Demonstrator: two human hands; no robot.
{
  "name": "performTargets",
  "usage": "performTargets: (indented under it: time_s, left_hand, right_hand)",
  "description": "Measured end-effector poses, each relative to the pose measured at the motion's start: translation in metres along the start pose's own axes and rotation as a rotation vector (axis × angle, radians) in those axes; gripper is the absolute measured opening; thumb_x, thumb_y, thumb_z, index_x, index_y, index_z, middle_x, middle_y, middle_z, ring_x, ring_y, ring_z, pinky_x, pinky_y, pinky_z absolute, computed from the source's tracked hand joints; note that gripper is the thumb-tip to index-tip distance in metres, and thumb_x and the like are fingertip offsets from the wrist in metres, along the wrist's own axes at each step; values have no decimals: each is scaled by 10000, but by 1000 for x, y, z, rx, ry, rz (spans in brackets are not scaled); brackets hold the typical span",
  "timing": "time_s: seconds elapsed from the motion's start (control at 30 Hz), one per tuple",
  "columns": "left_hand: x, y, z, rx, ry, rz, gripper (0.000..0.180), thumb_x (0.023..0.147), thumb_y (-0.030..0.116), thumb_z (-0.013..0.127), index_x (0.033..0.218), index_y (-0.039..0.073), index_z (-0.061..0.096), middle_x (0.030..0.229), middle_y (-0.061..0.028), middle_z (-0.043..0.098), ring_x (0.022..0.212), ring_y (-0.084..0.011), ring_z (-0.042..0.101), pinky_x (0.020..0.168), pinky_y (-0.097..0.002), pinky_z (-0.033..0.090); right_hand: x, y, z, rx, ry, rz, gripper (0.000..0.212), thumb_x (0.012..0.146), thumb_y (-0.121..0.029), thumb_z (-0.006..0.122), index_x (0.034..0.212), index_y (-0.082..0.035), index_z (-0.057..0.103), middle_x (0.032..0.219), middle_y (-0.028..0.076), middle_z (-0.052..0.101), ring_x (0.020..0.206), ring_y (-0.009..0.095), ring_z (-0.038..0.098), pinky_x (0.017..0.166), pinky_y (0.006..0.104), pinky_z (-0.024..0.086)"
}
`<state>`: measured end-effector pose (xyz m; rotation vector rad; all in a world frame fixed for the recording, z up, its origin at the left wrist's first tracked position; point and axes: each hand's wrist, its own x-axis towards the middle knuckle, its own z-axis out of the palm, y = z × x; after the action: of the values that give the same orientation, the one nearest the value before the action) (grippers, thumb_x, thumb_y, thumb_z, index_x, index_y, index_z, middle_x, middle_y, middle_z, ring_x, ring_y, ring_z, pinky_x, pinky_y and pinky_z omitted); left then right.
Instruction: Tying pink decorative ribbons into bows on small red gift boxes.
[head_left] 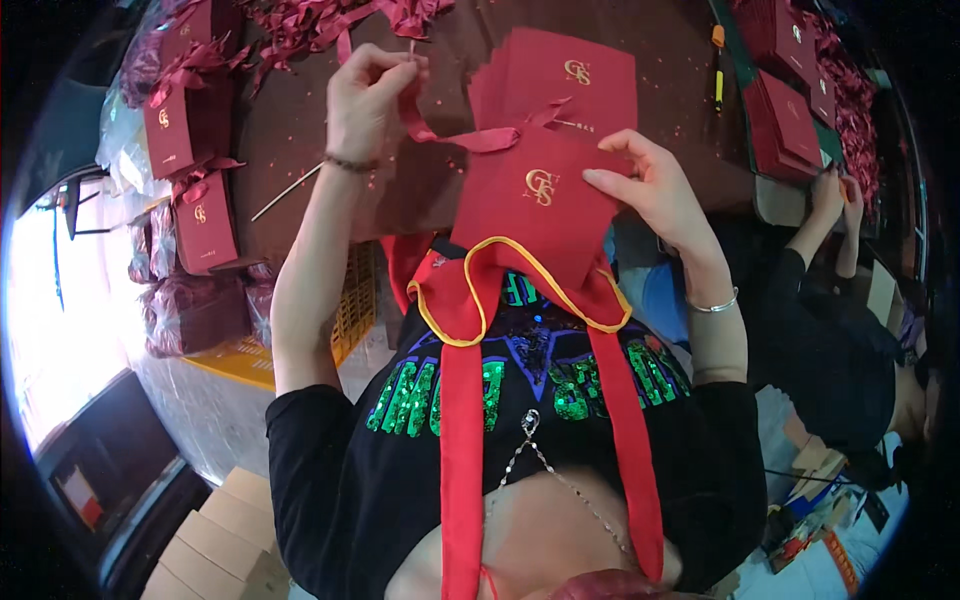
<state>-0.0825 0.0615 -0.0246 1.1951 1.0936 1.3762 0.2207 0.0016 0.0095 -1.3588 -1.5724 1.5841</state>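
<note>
- Left hand point(362, 100), raised: thumb and fingertips pinched together on one end of a red ribbon point(490, 140).
- Right hand point(650, 190): gripping the upper right corner of a red packet point(535, 210), thumb flat on the front; fingers behind partly hidden.
- Packet lies close before the chest, gold emblem facing up, lower edge by the red apron point(460, 310). Ribbon runs from its top toward the left hand.
- Packet stack point(600, 80): just beyond, partly covered by the held packet, on the brown table point(420, 205).
- Thin stick point(287, 191): on table, left of the left forearm.
- Yellow-and-black marker point(718, 88): right of the stack.
- Ribbon heap point(310, 35): far side.
</note>
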Motion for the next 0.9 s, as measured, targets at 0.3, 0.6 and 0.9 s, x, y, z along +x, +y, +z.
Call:
performTargets:
  time_s: [0.3, 0.6, 0.9]
  left_hand:
    - [-64, 27, 64, 328, -327, 6, 161, 809, 39, 641, 965, 6, 666, 855, -73, 667, 789, -122, 631, 687, -251, 496]
    - [-73, 21, 93, 813, -231, 487, 115, 773, 106, 673, 887, 92, 668, 813, -62, 635, 779, -253, 608, 720, -335, 424]
    - [-77, 7, 97, 749, -132, 671, 138, 724, 57, 714, 848, 83, 659, 769, -28, 622, 742, -204, 602, 717, -318, 395]
  right_hand:
    - [8, 2, 9, -85, 41, -73, 280, 784, -160, 706, 988, 9, 614, 664, -14, 561, 573, 27, 470, 508, 212, 378]
    - [8, 5, 11, -98, 55, -95, 279, 765, -149, 711, 984, -7, 615, 664, -22, 544, 569, 22, 450, 500, 215, 365]
    - [5, 4, 11, -23, 32, -163, 258, 764, -131, 710, 944, -7, 574, 716, -11, 569, 635, 36, 483, 538, 224, 395]
